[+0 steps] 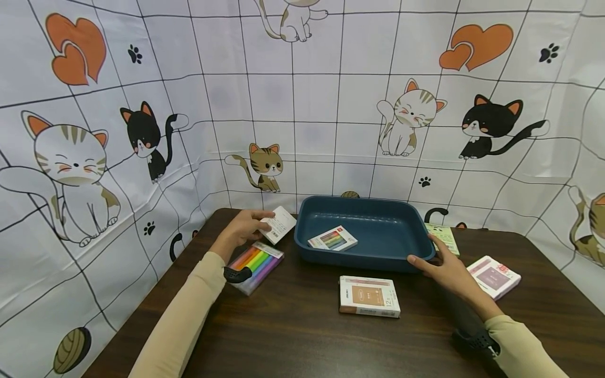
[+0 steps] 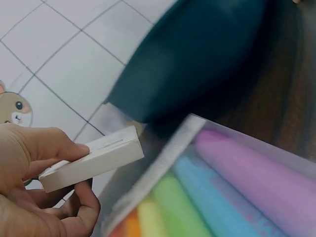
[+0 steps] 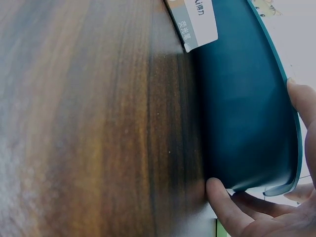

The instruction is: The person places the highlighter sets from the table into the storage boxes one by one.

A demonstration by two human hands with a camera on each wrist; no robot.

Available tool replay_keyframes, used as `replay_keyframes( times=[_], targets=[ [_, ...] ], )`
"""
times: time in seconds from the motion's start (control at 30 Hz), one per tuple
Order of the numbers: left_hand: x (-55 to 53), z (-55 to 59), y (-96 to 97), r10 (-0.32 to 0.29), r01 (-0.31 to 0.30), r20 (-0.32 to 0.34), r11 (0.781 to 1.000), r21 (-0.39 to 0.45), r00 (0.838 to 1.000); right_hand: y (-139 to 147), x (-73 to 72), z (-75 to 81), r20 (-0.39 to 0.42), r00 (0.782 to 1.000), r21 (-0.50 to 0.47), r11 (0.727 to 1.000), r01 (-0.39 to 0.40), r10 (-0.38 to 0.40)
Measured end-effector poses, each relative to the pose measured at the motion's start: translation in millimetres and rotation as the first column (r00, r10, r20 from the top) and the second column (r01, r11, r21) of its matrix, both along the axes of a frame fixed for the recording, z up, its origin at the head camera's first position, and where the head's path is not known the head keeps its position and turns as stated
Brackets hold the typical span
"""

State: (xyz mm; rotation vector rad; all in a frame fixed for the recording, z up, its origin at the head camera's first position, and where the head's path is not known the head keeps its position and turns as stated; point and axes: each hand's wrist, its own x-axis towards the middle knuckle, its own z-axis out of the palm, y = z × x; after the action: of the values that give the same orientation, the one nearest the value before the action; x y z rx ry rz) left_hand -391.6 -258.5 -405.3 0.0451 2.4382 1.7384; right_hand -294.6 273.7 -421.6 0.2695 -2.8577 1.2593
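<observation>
My left hand (image 1: 243, 228) holds a small white box (image 2: 98, 158) between thumb and fingers, tilted, left of a dark blue bin (image 1: 364, 262). Just below that hand lies a clear pack of thick coloured markers (image 1: 257, 268), rainbow ordered; the left wrist view shows the markers (image 2: 237, 173) close up. Inside the bin lies a small white box with rainbow stripes (image 1: 333, 239). At the bin's front right corner, my right hand (image 1: 441, 268) grips the wall (image 3: 242, 108), thumb at the front and fingers round the side.
In front of the bin lies a white and brown box (image 1: 369, 296). To the right are a white and pink box (image 1: 493, 276) and a pale green printed item (image 1: 444, 239), partly behind the right hand. A cat-patterned sheet (image 1: 312, 105) rises behind the dark wooden table (image 1: 293, 336).
</observation>
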Motion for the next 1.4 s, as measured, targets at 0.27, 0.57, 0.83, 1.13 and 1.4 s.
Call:
replay_keyframes(
  times=[0.27,0.57,0.83,1.13,1.4],
  targets=[
    [-0.6,14.0,-7.3,0.022,-0.019,-0.029,0.991,0.133,0.999,0.0,-1.0,-0.7,0.01,1.0,-0.004,1.0,-0.001,0.001],
    [0.0,29.5,6.4,0.031,-0.031,0.004,0.944,0.327,1.0,1.3,-1.1,0.6,-0.008,1.0,0.009,1.0,-0.001,0.001],
    [8.2,39.9,21.2,-0.016,0.03,-0.043,0.934,0.357,0.999,2.2,-2.8,-2.9,-0.002,1.0,0.06,0.998,0.015,-0.015],
    [14.1,34.1,36.3,-0.069,0.08,-0.046,0.934,0.347,0.997,1.4,-1.5,-6.4,0.036,0.999,0.047,0.999,0.009,-0.011],
    [8.1,39.1,57.8,-0.079,0.086,-0.033,0.931,0.356,0.996,2.2,-1.8,-1.1,0.016,1.0,0.049,0.999,0.017,-0.018]
  ],
)
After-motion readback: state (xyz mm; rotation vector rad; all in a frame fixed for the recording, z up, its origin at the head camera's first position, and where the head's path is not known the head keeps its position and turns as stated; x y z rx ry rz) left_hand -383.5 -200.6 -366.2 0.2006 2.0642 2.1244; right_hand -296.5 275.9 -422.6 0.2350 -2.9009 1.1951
